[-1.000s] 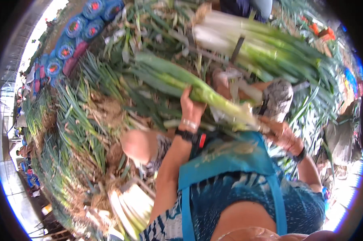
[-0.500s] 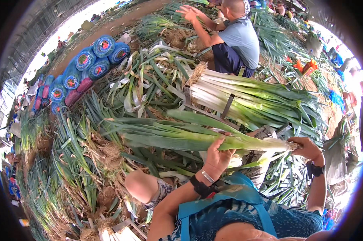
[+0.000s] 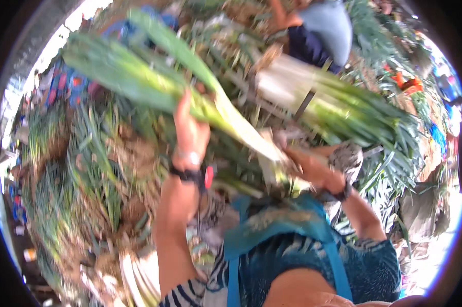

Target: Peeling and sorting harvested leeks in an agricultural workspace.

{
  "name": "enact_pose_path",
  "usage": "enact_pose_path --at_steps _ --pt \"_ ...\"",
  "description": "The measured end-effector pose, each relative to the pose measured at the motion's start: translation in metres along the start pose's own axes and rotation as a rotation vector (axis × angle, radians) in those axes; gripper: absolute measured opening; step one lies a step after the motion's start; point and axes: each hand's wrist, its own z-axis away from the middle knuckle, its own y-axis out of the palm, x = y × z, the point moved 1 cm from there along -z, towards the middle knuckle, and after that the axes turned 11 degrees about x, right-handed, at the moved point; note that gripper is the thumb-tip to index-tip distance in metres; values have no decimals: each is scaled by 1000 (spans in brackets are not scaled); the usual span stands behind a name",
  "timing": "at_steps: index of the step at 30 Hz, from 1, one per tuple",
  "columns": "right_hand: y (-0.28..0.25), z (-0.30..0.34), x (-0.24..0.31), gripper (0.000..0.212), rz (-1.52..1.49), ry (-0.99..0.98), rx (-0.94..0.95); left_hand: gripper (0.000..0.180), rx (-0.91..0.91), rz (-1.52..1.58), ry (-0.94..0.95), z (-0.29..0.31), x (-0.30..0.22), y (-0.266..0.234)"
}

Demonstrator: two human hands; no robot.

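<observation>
A leek (image 3: 241, 128) with broad green leaves and a pale stalk slants across the middle of the head view, its leaves up at the far left. My left hand (image 3: 192, 125) is closed around it where the green leaves begin. My right hand (image 3: 310, 166) grips its root end, low and to the right; motion blurs the fingers. Beyond my right hand, a thick bundle of leeks (image 3: 338, 102) lies in a low frame with an upright dark bar (image 3: 305, 104), white ends toward the left.
Heaps of untrimmed leeks (image 3: 88, 179) with earthy roots spread at the left. White stalks (image 3: 139, 276) lie by my left elbow. A co-worker in a pale blue shirt (image 3: 331, 28) crouches beyond the bundle. Blue-wrapped bundles (image 3: 70, 84) are partly hidden at the far left.
Both hands have moved left with the leek, which has swung from nearly level to a steep slant, leaves up and roots down. My view has shifted too.
</observation>
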Motion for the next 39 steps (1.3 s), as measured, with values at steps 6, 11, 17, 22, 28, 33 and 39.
enact_pose_path --at_steps 6,11,17,22,28,33,39 --pt "1 -154 50 66 -473 -181 -81 18 -156 -27 33 -3 -44 -91" --pt "17 -251 93 64 -517 -30 18 21 -89 -46 -39 8 -48 -110" --pt "52 -257 66 44 -1284 1 -232 23 -204 -163 -18 6 -49 -120" --pt "43 -201 -3 27 -1916 -190 -141 18 -431 -154 21 11 -63 -120" --pt "38 -142 21 51 -835 -22 142 30 -170 149 -52 11 -75 -195" --pt "30 -122 45 45 23 -50 409 38 -352 58 -113 13 -75 -199" --pt "15 -77 28 29 26 -90 362 35 -407 126 -150 23 -77 -241"
